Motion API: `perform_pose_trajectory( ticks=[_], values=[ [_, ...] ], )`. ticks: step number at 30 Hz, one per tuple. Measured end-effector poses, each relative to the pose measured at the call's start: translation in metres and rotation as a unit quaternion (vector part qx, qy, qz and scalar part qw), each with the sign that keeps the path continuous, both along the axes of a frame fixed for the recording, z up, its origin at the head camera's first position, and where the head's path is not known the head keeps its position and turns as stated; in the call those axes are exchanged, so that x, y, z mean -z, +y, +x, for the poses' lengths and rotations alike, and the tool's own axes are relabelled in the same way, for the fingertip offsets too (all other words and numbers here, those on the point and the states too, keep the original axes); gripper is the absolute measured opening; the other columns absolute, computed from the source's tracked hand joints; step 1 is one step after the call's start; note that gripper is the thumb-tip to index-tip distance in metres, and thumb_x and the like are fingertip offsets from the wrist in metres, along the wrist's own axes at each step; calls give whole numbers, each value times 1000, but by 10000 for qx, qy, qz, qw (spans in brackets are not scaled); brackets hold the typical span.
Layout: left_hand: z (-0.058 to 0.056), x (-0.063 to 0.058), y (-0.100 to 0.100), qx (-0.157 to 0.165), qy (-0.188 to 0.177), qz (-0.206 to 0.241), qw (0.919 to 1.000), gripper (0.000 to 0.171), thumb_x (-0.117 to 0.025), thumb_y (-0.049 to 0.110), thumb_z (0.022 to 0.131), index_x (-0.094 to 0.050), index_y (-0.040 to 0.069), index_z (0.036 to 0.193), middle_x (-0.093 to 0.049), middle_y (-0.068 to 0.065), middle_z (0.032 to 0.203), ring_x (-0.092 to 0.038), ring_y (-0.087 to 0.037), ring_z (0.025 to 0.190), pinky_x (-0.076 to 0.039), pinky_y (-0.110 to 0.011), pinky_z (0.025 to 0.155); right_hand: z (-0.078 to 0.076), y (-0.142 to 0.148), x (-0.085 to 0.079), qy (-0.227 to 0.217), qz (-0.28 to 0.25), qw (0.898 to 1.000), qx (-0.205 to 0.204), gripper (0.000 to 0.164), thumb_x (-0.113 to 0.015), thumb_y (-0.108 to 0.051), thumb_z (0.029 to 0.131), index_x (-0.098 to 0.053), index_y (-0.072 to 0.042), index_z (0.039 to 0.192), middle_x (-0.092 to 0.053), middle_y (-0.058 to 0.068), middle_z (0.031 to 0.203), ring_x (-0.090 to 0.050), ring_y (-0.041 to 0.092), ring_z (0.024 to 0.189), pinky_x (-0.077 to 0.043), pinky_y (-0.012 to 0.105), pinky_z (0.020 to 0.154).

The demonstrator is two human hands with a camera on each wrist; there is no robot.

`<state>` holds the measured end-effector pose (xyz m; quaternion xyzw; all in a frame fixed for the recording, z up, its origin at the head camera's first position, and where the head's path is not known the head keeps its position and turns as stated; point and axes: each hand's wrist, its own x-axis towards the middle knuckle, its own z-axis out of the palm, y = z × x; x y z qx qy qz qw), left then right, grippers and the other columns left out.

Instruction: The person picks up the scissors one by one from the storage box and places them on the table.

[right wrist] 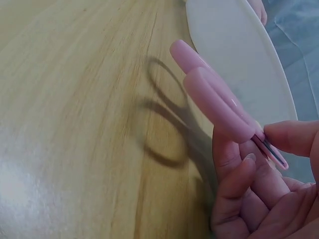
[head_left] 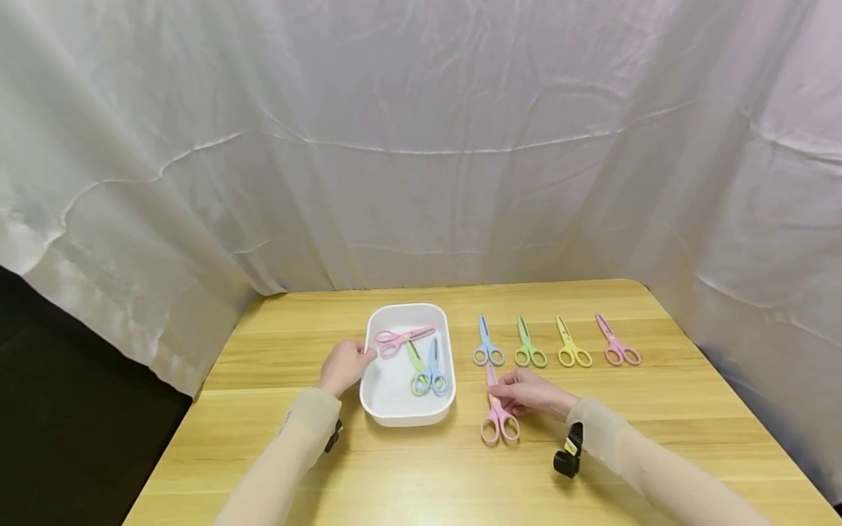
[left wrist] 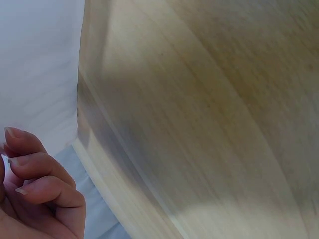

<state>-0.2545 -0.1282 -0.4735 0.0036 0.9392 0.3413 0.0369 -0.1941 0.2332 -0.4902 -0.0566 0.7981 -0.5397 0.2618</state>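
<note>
**Pink plastic-handled scissors in the right hand, just right of a white, round-cornered rectangular tray**

At the far left, the person's left hand is at the tray's left rim, fingers bent, and appears to grip it. Inside the tray, pink scissors with looped handles lie crosswise, handles to the left. Below them are light-green scissors, partly covered by light-blue scissors at the tray's right side.

Next comes the held pair, on the tray's near right. Its long axis runs roughly away from the person, alongside the tray's long side: handles toward the person, tip pointing at the handles of the nearest pair in the row. The right hand comes in from the right and pinches the blades between thumb and fingers; it is clearly the nearer hand, the tray lying between it and the left. The right wrist view shows the handle loops raised off the wooden desk.

Farther back, rightward, stand blue, green, yellow and darker pink scissors, tips away.
</note>
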Motion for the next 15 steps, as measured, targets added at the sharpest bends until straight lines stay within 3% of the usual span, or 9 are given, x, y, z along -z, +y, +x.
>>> perform_pose_trajectory(
  ticks=[8,15],
  values=[
    [1,0,1,51,144,-153,9998,29,-57,28,92,-71,5,81,-51,2,62,-49,-14,61,-35,-25,54,2,1,1,37,207,9997,79,26,-62,-21,98,-59,-9,75,-55,-6,63,-44,3,54,-36,14,50],
    [-1,0,1,85,150,-120,9998,29,-58,29,92,-72,5,83,-54,1,63,-49,-14,61,-36,-25,54,1,2,2,293,454,9985,-20,29,-63,-20,98,-60,-8,72,-56,-5,62,-44,4,53,-35,15,48]
  ],
)
